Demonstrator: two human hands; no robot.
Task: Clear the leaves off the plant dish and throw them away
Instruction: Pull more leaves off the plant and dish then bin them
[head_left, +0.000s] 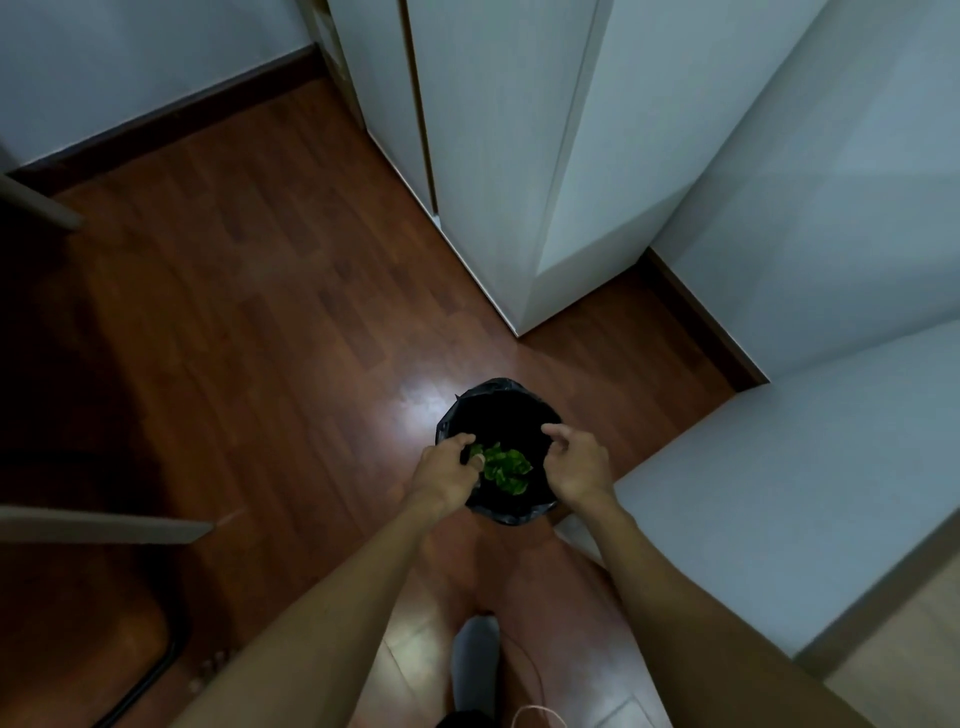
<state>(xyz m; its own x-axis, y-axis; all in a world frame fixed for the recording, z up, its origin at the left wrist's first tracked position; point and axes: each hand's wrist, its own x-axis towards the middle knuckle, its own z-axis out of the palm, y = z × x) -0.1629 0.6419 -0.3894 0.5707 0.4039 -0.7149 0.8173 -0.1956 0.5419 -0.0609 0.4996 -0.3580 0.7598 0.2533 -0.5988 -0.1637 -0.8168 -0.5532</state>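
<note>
A small bin lined with a black bag (501, 400) stands on the wooden floor in front of me. Green leaves (504, 467) sit over its dark opening, between my two hands. My left hand (447, 475) is at the bin's left rim, its fingertips touching the leaves. My right hand (576, 462) hovers over the right rim with curled, spread fingers and nothing in it. The plant dish is not in view.
A white cabinet (498, 156) stands just behind the bin, with white walls (805, 260) to the right. A grey table edge (104, 525) and a dark chair leg are at the left. My grey-socked foot (475, 660) and a thin cord lie below.
</note>
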